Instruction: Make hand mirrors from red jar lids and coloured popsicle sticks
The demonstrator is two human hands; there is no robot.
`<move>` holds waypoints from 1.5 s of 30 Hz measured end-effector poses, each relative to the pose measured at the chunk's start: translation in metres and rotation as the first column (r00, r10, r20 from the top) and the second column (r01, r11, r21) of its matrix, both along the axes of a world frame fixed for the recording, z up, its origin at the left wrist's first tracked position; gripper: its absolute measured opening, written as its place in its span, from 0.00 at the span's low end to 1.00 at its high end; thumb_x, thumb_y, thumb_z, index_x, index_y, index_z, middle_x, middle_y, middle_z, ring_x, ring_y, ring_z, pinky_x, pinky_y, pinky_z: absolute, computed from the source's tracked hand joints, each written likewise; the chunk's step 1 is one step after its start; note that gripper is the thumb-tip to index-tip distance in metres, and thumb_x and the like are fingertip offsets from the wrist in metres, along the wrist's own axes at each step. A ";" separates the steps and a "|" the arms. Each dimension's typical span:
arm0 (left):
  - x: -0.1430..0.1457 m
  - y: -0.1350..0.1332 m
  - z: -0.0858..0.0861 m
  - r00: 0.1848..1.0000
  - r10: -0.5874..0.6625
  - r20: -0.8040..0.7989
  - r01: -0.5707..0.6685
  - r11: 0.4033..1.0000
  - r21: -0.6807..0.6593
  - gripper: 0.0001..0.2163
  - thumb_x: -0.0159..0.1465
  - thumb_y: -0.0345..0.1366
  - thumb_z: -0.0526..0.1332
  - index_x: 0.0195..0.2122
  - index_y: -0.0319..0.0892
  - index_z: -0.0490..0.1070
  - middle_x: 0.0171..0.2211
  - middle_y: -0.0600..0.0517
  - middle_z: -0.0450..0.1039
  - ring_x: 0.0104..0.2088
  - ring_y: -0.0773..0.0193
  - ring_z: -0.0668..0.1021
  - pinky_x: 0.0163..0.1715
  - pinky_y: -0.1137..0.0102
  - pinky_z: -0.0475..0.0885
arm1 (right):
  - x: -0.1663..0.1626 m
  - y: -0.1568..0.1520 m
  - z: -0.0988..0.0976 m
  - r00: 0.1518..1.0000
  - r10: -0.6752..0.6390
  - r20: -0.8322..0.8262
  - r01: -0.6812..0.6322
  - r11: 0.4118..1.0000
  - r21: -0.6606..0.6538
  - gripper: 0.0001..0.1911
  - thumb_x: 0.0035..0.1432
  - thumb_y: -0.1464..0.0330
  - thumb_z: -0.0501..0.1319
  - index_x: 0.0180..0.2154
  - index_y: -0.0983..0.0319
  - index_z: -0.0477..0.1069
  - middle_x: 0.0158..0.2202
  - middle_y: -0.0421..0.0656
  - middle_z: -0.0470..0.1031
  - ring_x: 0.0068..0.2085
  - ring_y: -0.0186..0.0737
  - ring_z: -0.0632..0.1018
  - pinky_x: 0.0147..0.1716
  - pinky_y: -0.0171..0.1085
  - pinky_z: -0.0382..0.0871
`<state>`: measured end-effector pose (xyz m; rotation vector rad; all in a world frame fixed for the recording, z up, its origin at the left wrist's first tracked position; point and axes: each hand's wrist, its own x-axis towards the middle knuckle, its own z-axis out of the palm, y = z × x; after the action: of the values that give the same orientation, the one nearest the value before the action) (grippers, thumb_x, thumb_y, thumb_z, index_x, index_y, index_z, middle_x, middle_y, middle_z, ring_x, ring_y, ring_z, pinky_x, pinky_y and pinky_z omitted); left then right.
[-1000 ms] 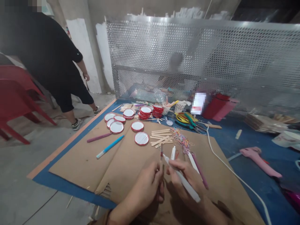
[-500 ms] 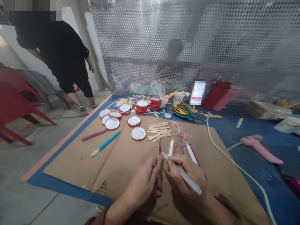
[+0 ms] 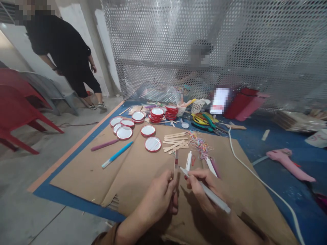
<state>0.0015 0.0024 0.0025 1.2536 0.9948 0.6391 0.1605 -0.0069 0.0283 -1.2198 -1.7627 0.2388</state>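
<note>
My left hand pinches a flat wooden stick and holds it upright over the brown cardboard sheet. My right hand grips a white marker, its tip pointing at the stick's side. Two more white markers and a purple one lie just beyond my hands. A loose pile of wooden sticks and a tangle of coloured rubber bands sit farther out.
Several red-rimmed round lids lie spread and stacked at the back left, beside a blue pen and a purple pen. Scissors, a white cord and a pink glue gun sit right. A person in black stands far left by red chairs.
The camera has shifted slightly. My hands keep the stick and marker close together, the marker tip still near the stick. The person in black has stepped farther back.
</note>
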 end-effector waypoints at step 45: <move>-0.001 -0.001 0.006 1.000 0.000 -0.017 0.001 0.999 0.041 0.15 0.68 0.51 0.49 0.33 0.45 0.57 0.17 0.59 0.64 0.15 0.70 0.69 0.17 0.77 0.65 | -0.002 -0.003 0.003 0.999 -0.033 0.006 0.033 0.999 -0.005 0.08 0.63 0.68 0.56 0.31 0.59 0.71 0.22 0.38 0.76 0.21 0.33 0.76 0.21 0.31 0.69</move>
<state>0.0009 0.0019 0.0083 1.2976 1.0000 0.6525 0.1582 -0.0100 0.0315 -1.2530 -1.7471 0.2206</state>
